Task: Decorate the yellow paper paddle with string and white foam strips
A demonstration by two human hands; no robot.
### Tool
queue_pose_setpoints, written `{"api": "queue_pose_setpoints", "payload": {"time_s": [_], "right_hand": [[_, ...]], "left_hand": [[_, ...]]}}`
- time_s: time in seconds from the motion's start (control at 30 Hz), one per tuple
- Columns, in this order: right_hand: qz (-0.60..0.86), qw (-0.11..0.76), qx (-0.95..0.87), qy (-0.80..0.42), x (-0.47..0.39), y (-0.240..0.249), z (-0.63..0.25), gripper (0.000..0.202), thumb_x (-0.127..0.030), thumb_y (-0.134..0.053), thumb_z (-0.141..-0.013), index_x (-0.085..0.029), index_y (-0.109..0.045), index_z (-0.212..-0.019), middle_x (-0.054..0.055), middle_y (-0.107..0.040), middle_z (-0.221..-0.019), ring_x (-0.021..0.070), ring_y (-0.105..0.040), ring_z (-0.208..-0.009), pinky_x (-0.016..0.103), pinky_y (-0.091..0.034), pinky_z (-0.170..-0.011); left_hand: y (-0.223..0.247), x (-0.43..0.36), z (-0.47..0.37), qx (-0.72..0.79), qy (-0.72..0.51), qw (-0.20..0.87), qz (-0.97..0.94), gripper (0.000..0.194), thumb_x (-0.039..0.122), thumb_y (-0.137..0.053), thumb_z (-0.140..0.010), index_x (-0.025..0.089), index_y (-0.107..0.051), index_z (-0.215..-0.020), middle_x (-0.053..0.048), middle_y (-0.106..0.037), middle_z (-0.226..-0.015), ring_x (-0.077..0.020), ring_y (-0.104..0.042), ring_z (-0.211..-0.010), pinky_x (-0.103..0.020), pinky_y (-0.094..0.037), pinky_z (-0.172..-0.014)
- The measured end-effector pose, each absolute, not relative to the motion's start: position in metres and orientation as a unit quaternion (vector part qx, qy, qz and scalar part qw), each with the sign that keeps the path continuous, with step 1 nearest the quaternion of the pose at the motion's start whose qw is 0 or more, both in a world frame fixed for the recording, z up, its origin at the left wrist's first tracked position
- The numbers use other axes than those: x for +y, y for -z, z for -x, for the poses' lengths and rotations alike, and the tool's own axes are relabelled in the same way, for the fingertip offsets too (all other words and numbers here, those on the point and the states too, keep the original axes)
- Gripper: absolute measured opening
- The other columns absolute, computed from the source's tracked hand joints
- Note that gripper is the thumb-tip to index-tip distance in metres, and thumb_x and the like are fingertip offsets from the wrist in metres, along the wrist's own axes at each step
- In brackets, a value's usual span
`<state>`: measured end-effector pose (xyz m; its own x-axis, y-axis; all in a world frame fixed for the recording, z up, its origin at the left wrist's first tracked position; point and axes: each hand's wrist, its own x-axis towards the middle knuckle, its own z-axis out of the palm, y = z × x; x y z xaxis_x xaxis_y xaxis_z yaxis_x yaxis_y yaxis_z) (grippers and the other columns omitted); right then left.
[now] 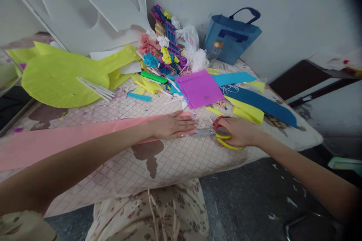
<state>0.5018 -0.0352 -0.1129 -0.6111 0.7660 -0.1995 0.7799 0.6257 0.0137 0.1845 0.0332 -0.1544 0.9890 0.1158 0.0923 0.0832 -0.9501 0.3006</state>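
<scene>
My left hand lies flat with its fingers stretched out, pressing on the right end of a long strip of pink paper. The strip runs leftward across the table and passes under my forearm. My right hand grips scissors with one red and one yellow handle loop. Their blades point left, and the tips come close to my left fingertips and the paper's end. Just beyond my hands is a stack of purple paper squares.
A yellow cut-out shape with white sticks on it spreads over the back left. Behind the purple squares lie a green cutter and crumpled paper flowers. Blue paper strips stretch right. A blue bag stands by the wall beside a jar.
</scene>
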Motion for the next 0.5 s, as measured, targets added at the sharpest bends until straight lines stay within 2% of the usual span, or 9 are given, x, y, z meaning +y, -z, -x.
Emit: {"api": "queue_pose_setpoints", "payload": {"time_s": [0.37, 0.5], "right_hand": [[-0.413, 0.089, 0.906, 0.025, -0.033, 0.116, -0.49, 0.038, -0.04, -0.062, -0.076, -0.017, -0.054, -0.105, 0.012, -0.067, -0.102, 0.0273, -0.064, -0.09, 0.035, -0.045, -0.075], [-0.415, 0.096, 0.905, 0.025, -0.032, 0.115, -0.488, 0.038, -0.04, -0.064, -0.074, -0.016, -0.055, -0.103, 0.012, -0.068, -0.099, 0.0272, -0.064, -0.087, 0.034, -0.044, -0.07]], "left_hand": [[0.154, 0.032, -0.185, 0.056, -0.049, 0.15, -0.986, 0.052, 0.043, -0.021, -0.1, 0.025, -0.027, -0.149, 0.0, -0.024, -0.156, -0.0175, -0.017, -0.145, -0.04, 0.006, -0.118], [0.154, 0.032, -0.185, 0.063, -0.037, 0.148, -0.986, 0.052, 0.043, -0.02, -0.1, 0.026, -0.026, -0.149, 0.002, -0.022, -0.156, -0.0163, -0.015, -0.145, -0.039, 0.008, -0.118]]}}
